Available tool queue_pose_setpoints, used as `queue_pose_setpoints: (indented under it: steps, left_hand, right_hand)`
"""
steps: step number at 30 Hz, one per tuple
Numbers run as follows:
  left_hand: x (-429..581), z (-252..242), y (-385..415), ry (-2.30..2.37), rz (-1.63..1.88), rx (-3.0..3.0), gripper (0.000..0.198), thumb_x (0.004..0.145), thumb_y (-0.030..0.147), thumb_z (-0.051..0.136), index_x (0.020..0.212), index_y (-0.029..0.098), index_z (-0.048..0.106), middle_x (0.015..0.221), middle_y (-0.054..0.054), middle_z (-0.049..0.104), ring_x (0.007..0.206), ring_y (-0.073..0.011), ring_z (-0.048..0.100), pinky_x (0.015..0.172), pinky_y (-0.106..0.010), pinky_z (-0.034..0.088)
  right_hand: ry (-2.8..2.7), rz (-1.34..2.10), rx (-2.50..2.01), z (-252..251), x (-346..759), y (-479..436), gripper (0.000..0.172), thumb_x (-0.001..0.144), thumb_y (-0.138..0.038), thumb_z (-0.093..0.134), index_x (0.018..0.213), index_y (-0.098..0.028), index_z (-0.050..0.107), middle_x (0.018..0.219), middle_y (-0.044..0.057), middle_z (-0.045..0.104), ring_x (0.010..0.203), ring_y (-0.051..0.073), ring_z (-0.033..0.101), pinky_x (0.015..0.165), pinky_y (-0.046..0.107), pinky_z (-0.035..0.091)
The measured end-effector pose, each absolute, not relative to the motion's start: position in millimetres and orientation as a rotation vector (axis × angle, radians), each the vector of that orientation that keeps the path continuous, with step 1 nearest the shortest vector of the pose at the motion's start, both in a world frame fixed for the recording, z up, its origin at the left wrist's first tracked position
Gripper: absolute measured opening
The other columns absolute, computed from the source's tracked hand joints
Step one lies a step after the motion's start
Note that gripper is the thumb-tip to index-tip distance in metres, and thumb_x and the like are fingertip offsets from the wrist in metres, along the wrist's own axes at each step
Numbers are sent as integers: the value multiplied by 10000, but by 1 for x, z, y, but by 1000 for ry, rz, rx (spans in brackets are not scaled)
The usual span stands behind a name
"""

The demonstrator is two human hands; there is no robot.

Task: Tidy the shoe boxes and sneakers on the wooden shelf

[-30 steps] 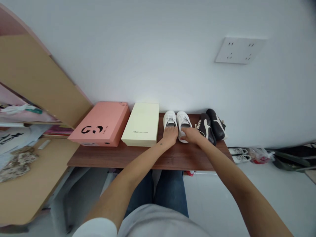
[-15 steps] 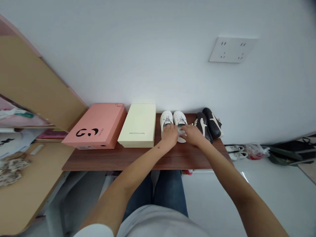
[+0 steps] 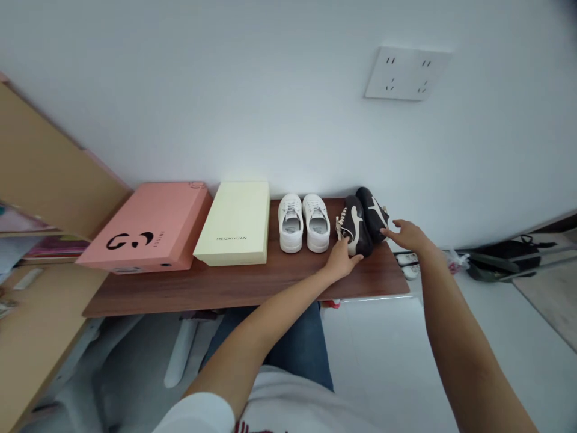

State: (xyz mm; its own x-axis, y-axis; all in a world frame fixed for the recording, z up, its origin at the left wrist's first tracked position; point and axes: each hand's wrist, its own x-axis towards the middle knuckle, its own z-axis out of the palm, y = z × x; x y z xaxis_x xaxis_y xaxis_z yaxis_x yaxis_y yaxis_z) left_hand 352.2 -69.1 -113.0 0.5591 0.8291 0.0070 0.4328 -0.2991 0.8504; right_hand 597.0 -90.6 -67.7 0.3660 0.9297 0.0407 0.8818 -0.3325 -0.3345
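On the brown wooden board (image 3: 297,282) two dark brown shoes with pale stripes lie tipped on their sides. My left hand (image 3: 341,260) is at the heel of the nearer dark shoe (image 3: 354,227), thumb and fingers apart. Beside the farther dark shoe (image 3: 372,213), my right hand (image 3: 403,234) has its fingers spread, with the fingertips at the shoe's heel end. A pair of white shoes (image 3: 291,224) stands upright and side by side, toes toward the wall, left of the dark pair. Neither hand is closed round a shoe.
A cream box (image 3: 238,219) and a pink box (image 3: 153,222) lie on the board's left part. A wooden desk (image 3: 40,319) is at the left. Wall sockets (image 3: 406,73) are above. White shoes (image 3: 409,264) and a dark bag (image 3: 505,258) sit on the floor at right.
Both hands have left the white shoes and moved right to the dark shoes. The white shoes now stand uncovered. The camera view has shifted to the right.
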Motion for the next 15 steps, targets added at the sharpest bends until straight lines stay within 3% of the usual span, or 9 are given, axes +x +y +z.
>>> queue_pose_setpoints:
  steps: [4,8,15]
  left_hand:
    - [367,-120,-63,1048,513,1896,443,789,401,725,1139,172,580,1175,-114,668,1103,-271,619,933,-353,472]
    - [370,-114,-53,1027,440,2028,366,767,423,743,1008,178,617,1028,-71,699,987,-253,649,843,-320,487]
    - [382,-81,-41,903,286,2353,324,841,429,656,1073,204,623,1096,-92,692,1063,-277,637,863,-338,482]
  right_hand:
    - [-1570,611,-2192,-92,610,-94,507,696,-592,697,985,-177,660,935,87,731,863,241,664,779,330,508]
    - [-1433,570,-2100,-102,608,-91,504,643,-605,716,894,-176,628,785,34,698,731,190,616,680,289,492]
    - [-1752,204,-2221,-76,613,-86,478,694,-460,744,1082,-207,623,959,75,719,922,269,662,778,324,485]
